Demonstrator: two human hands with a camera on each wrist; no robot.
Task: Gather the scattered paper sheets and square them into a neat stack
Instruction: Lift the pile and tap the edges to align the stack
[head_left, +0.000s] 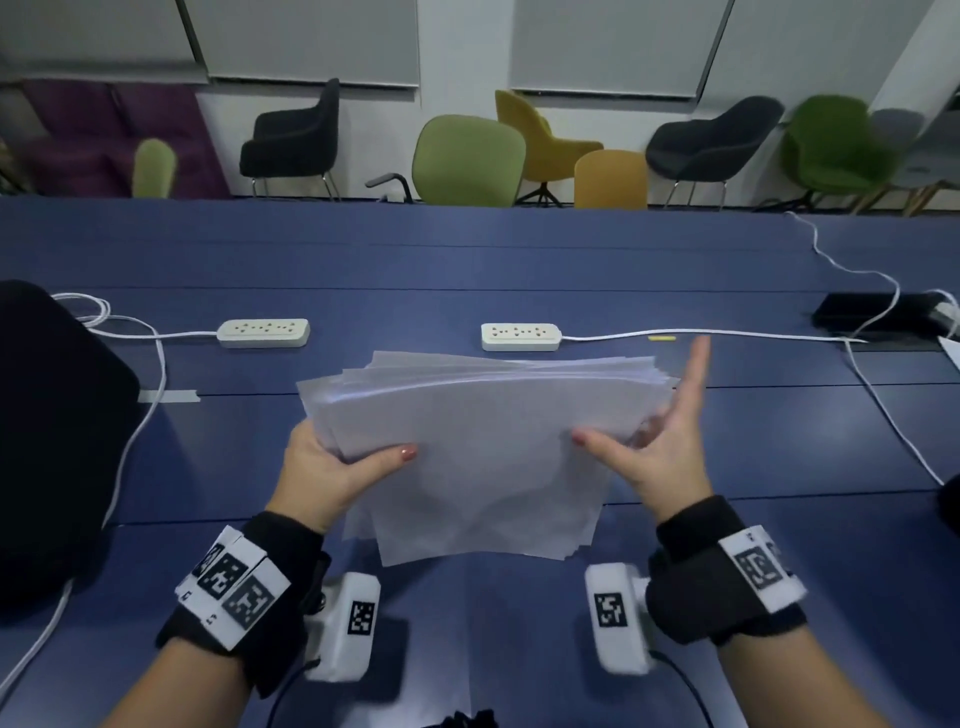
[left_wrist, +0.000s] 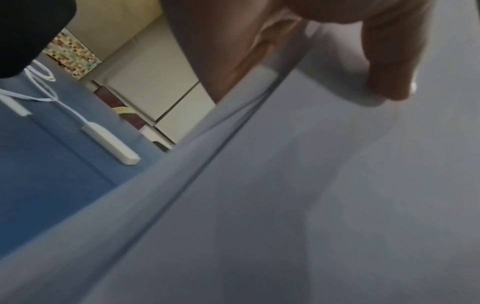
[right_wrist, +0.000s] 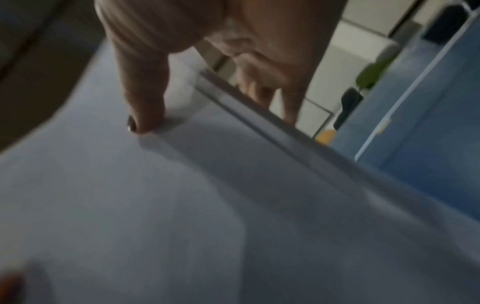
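Observation:
A loose, fanned stack of white paper sheets (head_left: 478, 441) is held tilted above the blue table (head_left: 519, 260), its edges uneven. My left hand (head_left: 343, 467) grips the stack's left side, thumb on top and fingers hidden beneath. My right hand (head_left: 644, 452) pinches the right side, thumb on top, index finger straight along the edge, other fingers curled behind. In the left wrist view the thumb (left_wrist: 389, 61) presses on the paper stack (left_wrist: 311, 185). The right wrist view shows a thumb (right_wrist: 145, 98) on the paper stack (right_wrist: 207, 205).
Two white power strips (head_left: 263, 332) (head_left: 521, 336) with trailing cables lie beyond the stack. A large black object (head_left: 52, 441) fills the left side. A black device (head_left: 872, 312) sits far right. Chairs (head_left: 467, 161) line the far table edge.

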